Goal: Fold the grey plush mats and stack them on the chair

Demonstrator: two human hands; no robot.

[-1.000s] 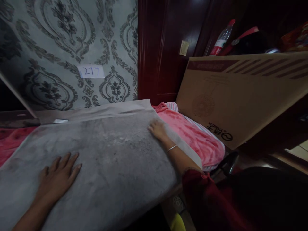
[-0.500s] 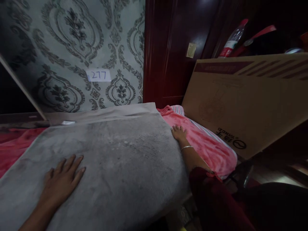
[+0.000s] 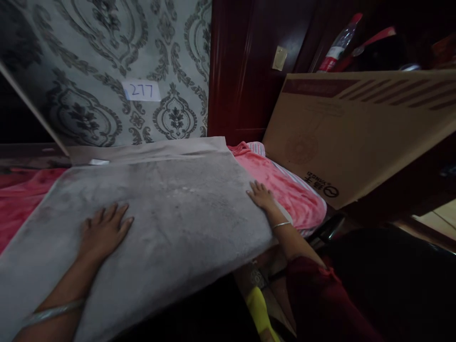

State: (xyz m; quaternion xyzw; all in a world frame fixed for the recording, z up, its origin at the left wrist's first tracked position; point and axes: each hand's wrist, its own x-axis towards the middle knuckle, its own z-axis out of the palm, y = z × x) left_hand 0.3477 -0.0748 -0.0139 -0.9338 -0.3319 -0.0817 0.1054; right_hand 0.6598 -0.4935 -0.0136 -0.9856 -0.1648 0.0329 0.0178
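Observation:
A grey plush cloth (image 3: pixel 171 218) lies spread over a flat surface, with a paler band along its far edge. My left hand (image 3: pixel 104 229) rests palm down on its left part, fingers spread, holding nothing. At the cloth's right edge lies my right hand (image 3: pixel 261 194), flat with its fingers apart. Beyond that edge is a pink plush blanket (image 3: pixel 281 183), close beside my right hand. More pink fabric (image 3: pixel 28 194) shows on the far left. Near the back edge sits a small white object (image 3: pixel 99 162), too small to name.
A large cardboard box (image 3: pixel 349 128) stands on the right. Behind it are a plastic bottle (image 3: pixel 338 45) and dark items. A paper marked 277 (image 3: pixel 141 90) is on the patterned wall (image 3: pixel 107 114). Something yellow (image 3: pixel 259 308) shows below the cloth's front edge.
My left hand has moved forward and slightly right over the grey cloth. My right hand stays by the right edge. The view has tilted down, and the yellow thing shows more.

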